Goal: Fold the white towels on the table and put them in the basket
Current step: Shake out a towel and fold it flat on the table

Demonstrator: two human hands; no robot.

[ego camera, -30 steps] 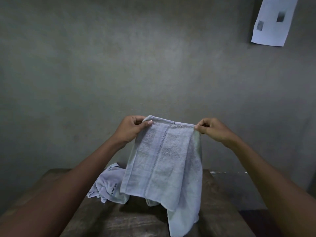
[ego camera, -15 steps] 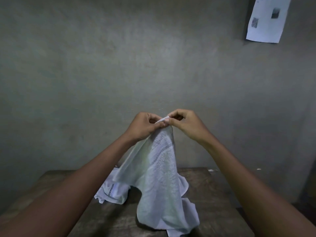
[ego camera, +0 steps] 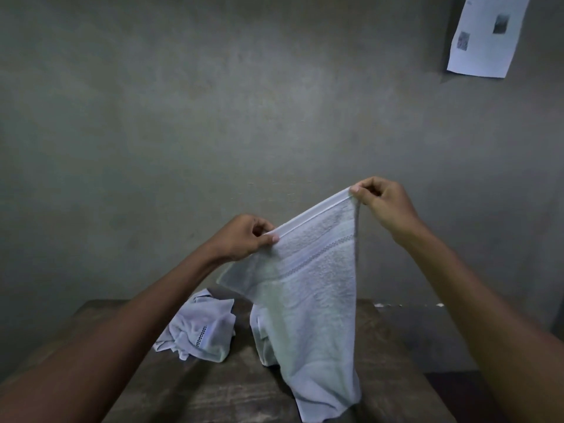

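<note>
White towel (ego camera: 308, 300), item 1: where is it sitting? — Checker

It is hanging in the centre of the frame, held up above the dark wooden table (ego camera: 213, 392). Its hemmed top edge is slanting upward toward the right. Its lower end is trailing onto the tabletop at lower centre-right. — Operator

How are the hands gripping it? — Checker

The left hand (ego camera: 241, 239), at centre-left, is pinching the hem between thumb and curled fingers, which are clamping together on the cloth. The right hand (ego camera: 381, 206), higher and at centre-right, is pinching the upper corner the same way, with thumb and forefinger closing on the hem and the other fingers curling in. Both forearms are reaching in from the lower corners of the frame. — Operator

What is lying near item 1? — Checker

A second white towel (ego camera: 201, 331) is lying crumpled on the table at lower centre-left, just beside the hanging cloth; whether the two are touching cannot be told. A dark dotted band is showing along one of its folds. — Operator

And beyond the table? — Checker

A grey wall (ego camera: 152, 117) is filling the background. A white paper sheet (ego camera: 488, 35) bearing two small dark pictures is hanging at upper right. — Operator
</note>
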